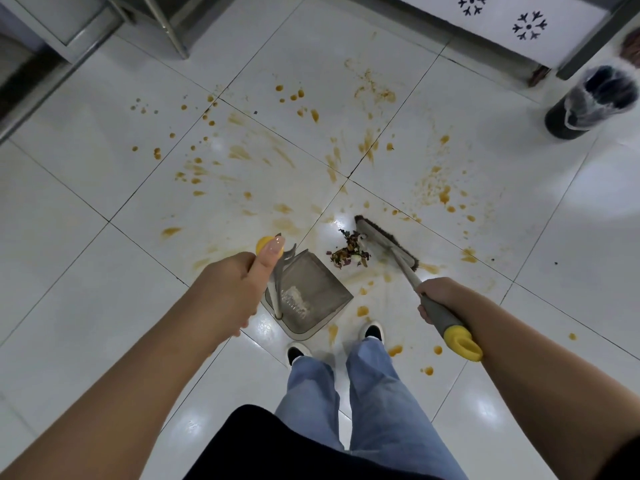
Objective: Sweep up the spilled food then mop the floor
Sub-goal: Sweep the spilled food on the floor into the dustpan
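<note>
A small pile of spilled food scraps (349, 251) lies on the white tiled floor (104, 271), between a grey dustpan (308, 292) and the head of a broom (388, 242). My left hand (232, 289) grips the yellow-capped top of the dustpan's upright handle, thumb on the cap. My right hand (438, 296) grips the broom's grey shaft above its yellow end. The broom's bristles rest on the floor just right of the pile. Orange sauce splashes and smears (374, 88) cover several tiles ahead.
A dark bin (588, 102) with a clear liner stands at the far right. A white cabinet (502, 26) with snowflake cut-outs sits at the back right, and metal furniture legs (166, 26) at the back left. My feet (373, 332) stand just behind the dustpan.
</note>
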`<state>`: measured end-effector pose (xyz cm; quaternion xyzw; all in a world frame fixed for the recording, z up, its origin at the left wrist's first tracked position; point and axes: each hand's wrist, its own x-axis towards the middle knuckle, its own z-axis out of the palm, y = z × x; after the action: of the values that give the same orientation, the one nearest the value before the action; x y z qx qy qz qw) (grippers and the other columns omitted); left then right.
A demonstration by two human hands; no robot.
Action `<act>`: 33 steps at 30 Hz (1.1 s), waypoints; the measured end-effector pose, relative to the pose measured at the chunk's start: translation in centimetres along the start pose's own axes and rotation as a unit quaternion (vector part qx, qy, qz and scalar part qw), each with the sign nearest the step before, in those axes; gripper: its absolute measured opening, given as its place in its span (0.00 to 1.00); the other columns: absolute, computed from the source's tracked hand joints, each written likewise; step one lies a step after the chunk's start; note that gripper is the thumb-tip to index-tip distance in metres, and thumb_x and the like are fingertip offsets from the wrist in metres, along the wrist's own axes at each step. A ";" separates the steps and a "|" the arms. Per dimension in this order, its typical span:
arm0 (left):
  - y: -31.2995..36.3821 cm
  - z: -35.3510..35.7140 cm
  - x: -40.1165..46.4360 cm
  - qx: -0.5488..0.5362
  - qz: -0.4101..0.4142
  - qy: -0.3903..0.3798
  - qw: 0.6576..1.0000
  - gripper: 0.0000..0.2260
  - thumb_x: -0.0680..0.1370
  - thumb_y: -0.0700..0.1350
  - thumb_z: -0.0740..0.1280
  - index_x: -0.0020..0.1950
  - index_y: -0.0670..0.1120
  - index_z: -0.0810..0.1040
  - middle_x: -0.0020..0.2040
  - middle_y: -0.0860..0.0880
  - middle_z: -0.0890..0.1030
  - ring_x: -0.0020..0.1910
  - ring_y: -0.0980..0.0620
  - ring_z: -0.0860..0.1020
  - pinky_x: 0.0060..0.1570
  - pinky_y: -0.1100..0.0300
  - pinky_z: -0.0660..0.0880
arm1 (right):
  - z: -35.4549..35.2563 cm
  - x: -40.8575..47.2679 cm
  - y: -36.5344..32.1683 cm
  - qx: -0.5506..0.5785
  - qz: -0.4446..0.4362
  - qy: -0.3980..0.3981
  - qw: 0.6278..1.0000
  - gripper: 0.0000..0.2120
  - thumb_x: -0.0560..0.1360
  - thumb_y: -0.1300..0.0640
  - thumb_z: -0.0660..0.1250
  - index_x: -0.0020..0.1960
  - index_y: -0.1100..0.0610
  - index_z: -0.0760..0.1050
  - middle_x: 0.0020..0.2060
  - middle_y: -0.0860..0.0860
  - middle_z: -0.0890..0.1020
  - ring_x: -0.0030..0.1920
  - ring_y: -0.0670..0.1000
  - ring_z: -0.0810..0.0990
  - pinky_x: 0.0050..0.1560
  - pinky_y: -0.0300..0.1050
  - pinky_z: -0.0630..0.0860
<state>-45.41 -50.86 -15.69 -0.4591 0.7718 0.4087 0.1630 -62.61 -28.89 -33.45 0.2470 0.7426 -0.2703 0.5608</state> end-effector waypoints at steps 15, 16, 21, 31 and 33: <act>-1.5 -0.2 0.2 -0.017 0.008 0.009 1.000 0.37 0.60 0.75 0.47 0.36 0.42 0.71 0.19 0.53 0.69 0.16 0.58 0.66 0.24 0.63 0.67 | 6.6 -4.1 4.5 -0.114 -0.020 -0.092 0.989 0.09 0.75 0.63 0.61 0.36 0.58 0.67 0.28 0.54 0.72 0.23 0.49 0.71 0.22 0.34 0.69; -1.7 -0.2 0.1 -0.015 0.008 0.008 1.000 0.37 0.60 0.75 0.47 0.36 0.42 0.71 0.19 0.53 0.69 0.16 0.58 0.66 0.24 0.63 0.67 | 6.8 -4.4 4.7 -0.125 -0.029 -0.099 0.987 0.10 0.76 0.63 0.60 0.36 0.57 0.67 0.28 0.53 0.72 0.24 0.49 0.71 0.24 0.35 0.69; -2.6 -0.4 -0.4 -0.017 0.010 0.015 1.000 0.35 0.62 0.74 0.47 0.35 0.43 0.70 0.20 0.53 0.69 0.17 0.56 0.67 0.26 0.62 0.68 | 5.8 -6.0 4.3 -0.173 -0.039 -0.131 0.975 0.10 0.77 0.63 0.59 0.36 0.58 0.67 0.28 0.54 0.72 0.25 0.50 0.70 0.27 0.38 0.69; -5.4 -0.9 -1.3 -0.073 -0.047 0.044 0.995 0.30 0.72 0.68 0.51 0.37 0.41 0.72 0.22 0.51 0.70 0.19 0.54 0.66 0.23 0.64 0.66 | -0.9 -7.2 2.4 -0.158 -0.035 -0.114 0.980 0.10 0.78 0.59 0.59 0.39 0.60 0.67 0.22 0.55 0.72 0.20 0.49 0.68 0.23 0.36 0.66; -6.4 -1.0 -1.8 -0.091 -0.061 0.046 0.993 0.31 0.71 0.68 0.51 0.37 0.41 0.73 0.21 0.51 0.70 0.19 0.54 0.66 0.22 0.63 0.66 | -1.6 -6.9 1.5 -0.145 -0.023 -0.112 0.983 0.10 0.78 0.60 0.59 0.39 0.61 0.67 0.21 0.55 0.72 0.18 0.49 0.68 0.21 0.35 0.66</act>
<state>-38.98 -52.14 -16.98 -0.5370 0.7086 0.4444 0.1094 -60.97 -27.12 -26.64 0.1136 0.7119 -0.1985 0.6640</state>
